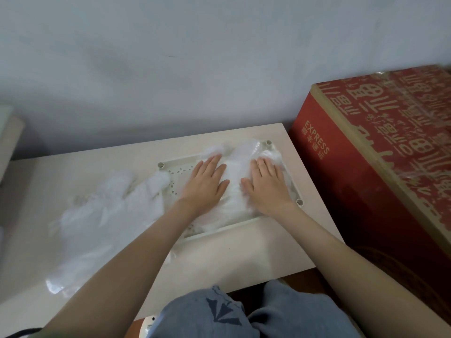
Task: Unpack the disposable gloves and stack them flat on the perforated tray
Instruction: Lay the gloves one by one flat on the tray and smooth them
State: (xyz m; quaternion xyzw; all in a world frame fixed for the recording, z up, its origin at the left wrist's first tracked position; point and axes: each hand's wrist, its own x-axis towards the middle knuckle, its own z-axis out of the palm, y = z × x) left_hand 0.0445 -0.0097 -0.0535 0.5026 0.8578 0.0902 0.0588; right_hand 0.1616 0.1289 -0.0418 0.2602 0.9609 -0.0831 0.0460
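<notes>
Translucent white plastic: disposable gloves (238,193), one flattened stack, lying inside the perforated tray (176,171).

Tray: cream plastic, rectangular, with a round post at each visible corner. Punched holes show only at its 9 o'clock end; the stack covers the rest. It sits toward the 3 o'clock end of the table (244,259).

Left hand (207,184): palm down on the 9 o'clock half of the stack. Fingers straight, slightly spread, pointing to about 1 o'clock. It presses flat and grasps nothing.

Right hand (266,186): palm down on the 3 o'clock half. Fingers straight and close together, pointing to about 12 o'clock, likewise pressing flat. The two thumbs face each other, apart.

Loose gloves (109,208): a crumpled white heap on the table at 9 o'clock of the tray, its near edge lapping the tray's rim.

Clear film (70,272): at 8 o'clock of the tray, by the table's front edge. Bag or glove cannot be told.

Red carton (366,179): gold pattern, "EXPRESS" printed on its side, just beside the table at 3 o'clock.

Blue-grey trousers (244,313): at 6 o'clock, below the table's edge.
</notes>
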